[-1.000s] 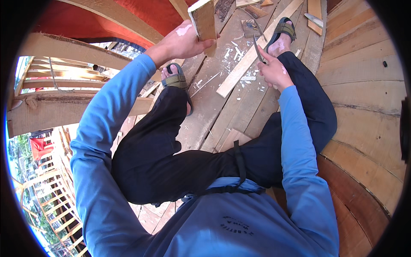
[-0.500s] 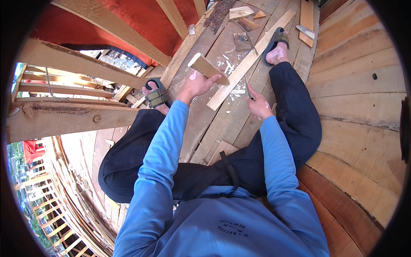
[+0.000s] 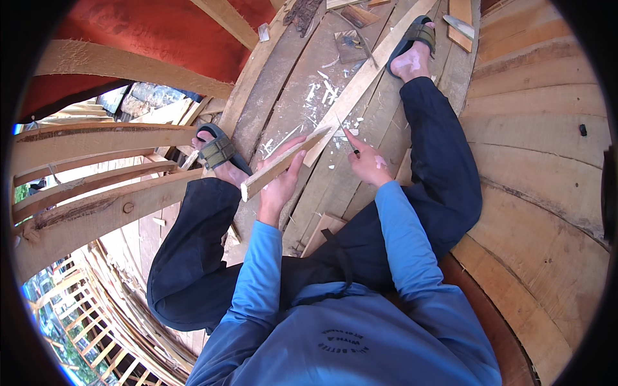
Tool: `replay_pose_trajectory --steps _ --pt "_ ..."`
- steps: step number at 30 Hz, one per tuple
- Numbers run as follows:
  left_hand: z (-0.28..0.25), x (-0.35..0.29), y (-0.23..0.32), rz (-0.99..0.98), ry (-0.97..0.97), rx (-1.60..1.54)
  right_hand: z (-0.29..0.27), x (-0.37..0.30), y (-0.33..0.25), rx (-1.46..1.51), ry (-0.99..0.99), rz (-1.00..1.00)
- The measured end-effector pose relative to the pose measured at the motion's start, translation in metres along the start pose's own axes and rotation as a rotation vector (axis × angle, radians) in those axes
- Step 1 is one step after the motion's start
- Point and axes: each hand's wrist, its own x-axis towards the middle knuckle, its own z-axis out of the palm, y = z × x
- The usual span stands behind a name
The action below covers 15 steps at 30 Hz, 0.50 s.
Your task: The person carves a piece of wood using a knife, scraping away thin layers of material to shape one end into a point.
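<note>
1 wood strip [image 3: 273,177] in left fingers [image 3: 299,161], 1 knife [image 3: 342,127] in right fingers [image 3: 351,136], 1 long plank [image 3: 362,89] beyond, 2 sandals [image 3: 217,151] flanking.

We are looking down on a wooden floor [image 3: 318,196], whose boards are running from near to far and are bearing a long pale plank [image 3: 368,77] slanting from near left to far right. Beside it, mostly on its left, we are seeing pale shavings [image 3: 331,94] lying scattered, with a squarish wooden block [image 3: 349,46] and a dark, rough chunk [image 3: 302,15] resting farther off. A narrow orange-brown board [image 3: 459,40] is lying at the far right.
</note>
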Motion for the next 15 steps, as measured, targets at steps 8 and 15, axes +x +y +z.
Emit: replay_pose_trajectory --steps 8,15 --pt "0.006 -0.022 -0.021 -0.014 -0.040 0.099 -0.018 -0.016 -0.036 -0.068 -0.219 0.092" --pt "0.005 -0.029 -0.020 0.080 -0.031 0.032 -0.027 -0.022 -0.058 -0.172 -0.278 0.084"
